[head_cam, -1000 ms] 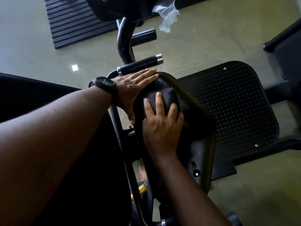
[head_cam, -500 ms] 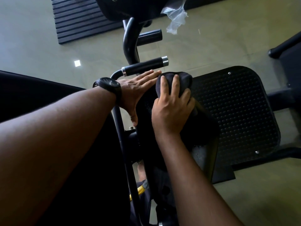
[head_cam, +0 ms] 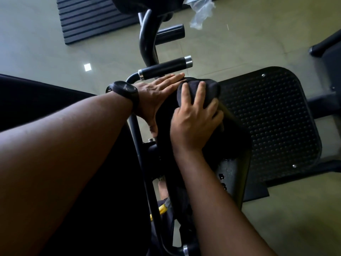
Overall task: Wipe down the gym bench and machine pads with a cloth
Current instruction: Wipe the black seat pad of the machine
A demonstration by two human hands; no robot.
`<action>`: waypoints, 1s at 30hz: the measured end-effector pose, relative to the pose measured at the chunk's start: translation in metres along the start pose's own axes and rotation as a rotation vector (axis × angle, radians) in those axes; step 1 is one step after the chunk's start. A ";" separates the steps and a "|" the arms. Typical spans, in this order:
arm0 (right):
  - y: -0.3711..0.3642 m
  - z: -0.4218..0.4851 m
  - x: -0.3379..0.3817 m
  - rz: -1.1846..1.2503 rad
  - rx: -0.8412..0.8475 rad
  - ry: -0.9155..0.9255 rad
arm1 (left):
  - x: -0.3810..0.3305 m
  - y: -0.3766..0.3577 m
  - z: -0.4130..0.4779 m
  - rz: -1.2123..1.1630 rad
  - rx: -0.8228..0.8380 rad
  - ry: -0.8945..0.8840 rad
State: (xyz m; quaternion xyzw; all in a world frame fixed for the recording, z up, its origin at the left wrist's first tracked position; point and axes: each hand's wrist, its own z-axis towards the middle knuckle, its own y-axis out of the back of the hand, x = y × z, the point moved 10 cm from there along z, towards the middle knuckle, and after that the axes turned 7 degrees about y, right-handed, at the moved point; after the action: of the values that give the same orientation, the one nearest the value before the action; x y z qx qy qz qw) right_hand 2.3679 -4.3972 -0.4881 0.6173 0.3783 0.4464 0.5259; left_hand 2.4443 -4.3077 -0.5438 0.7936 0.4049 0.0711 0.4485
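**Cloth pressed to the top of the machine pad**

Greenish floor tiles spread behind a black gym machine, seen from above. Landmark: the machine pad [head_cam: 184,145], a dark upright cushion in mid-frame.

On the pad's upper end sits a dark cloth [head_cam: 197,89], bunched under the right hand [head_cam: 193,122], whose fingers [head_cam: 200,93] are spread over it and pressing it down, with the thumb side curling around the pad's right edge. The left hand [head_cam: 156,97] lies flat and open against the pad's left side, fingers straight and together, holding nothing; a black wristwatch [head_cam: 125,91] is on that wrist.

Just beyond the pad's top is a black grip handle [head_cam: 164,68] with metal end caps, and a curved black frame tube [head_cam: 145,43] rises behind it. Right of the pad lies a studded black footplate [head_cam: 273,126]. Far beyond the pad are a ribbed rubber mat [head_cam: 96,17] and a crumpled clear plastic wrap [head_cam: 201,13].
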 end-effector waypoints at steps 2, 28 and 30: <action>-0.006 -0.018 0.022 -0.030 0.007 0.117 | 0.000 0.001 -0.001 -0.005 -0.014 -0.009; 0.011 -0.020 -0.063 -0.040 -0.016 0.084 | 0.001 -0.002 0.002 0.029 0.006 0.008; 0.011 -0.004 -0.048 -0.015 -0.026 -0.052 | 0.002 -0.003 0.001 0.035 0.017 0.025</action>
State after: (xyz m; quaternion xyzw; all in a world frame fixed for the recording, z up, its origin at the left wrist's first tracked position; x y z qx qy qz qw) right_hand 2.3491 -4.4430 -0.4843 0.6189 0.3632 0.4310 0.5471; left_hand 2.4445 -4.3063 -0.5468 0.8034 0.3970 0.0854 0.4355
